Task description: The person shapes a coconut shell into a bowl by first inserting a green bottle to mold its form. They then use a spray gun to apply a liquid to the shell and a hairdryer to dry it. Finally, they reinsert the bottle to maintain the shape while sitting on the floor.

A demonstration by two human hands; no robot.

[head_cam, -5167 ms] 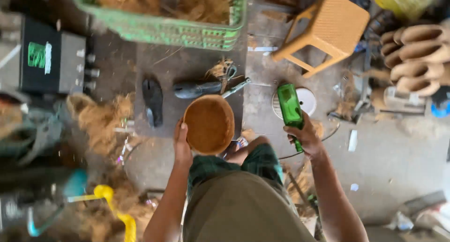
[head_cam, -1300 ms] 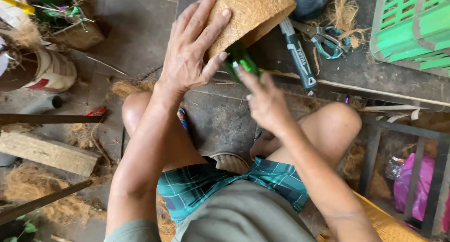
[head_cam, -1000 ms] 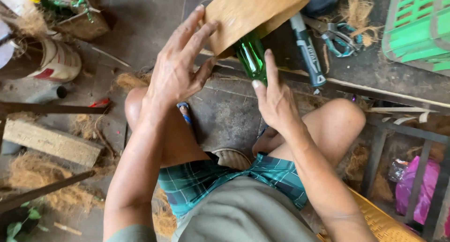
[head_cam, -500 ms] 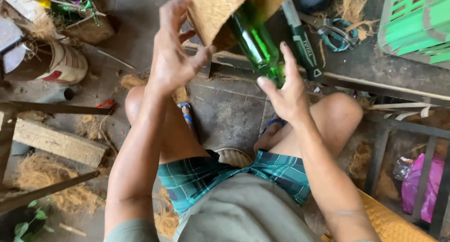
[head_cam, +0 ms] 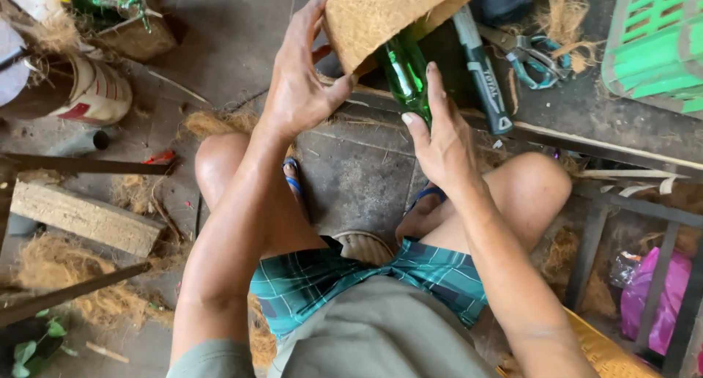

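Observation:
My left hand [head_cam: 302,78] grips the rim of a brown coconut-fibre bowl [head_cam: 381,12] held up at the top of the view. My right hand [head_cam: 438,132] holds a green glass bottle [head_cam: 404,74] by its lower part, and the bottle's upper end goes up inside the bowl and is hidden there. Both hands are raised above my bent knees, over the concrete floor.
A dark hand tool [head_cam: 482,70] and pliers [head_cam: 531,56] lie on the floor beyond the bowl. A green plastic crate [head_cam: 659,45] stands top right. A wooden block [head_cam: 84,217], loose coconut fibre [head_cam: 55,264] and a white pot [head_cam: 95,96] are at left. Pink plastic [head_cam: 659,297] lies behind a metal frame at right.
The bowl has tilted so its opening faces down over the bottle. The bottle has been pushed up into it, and my right hand has slid lower along the glass.

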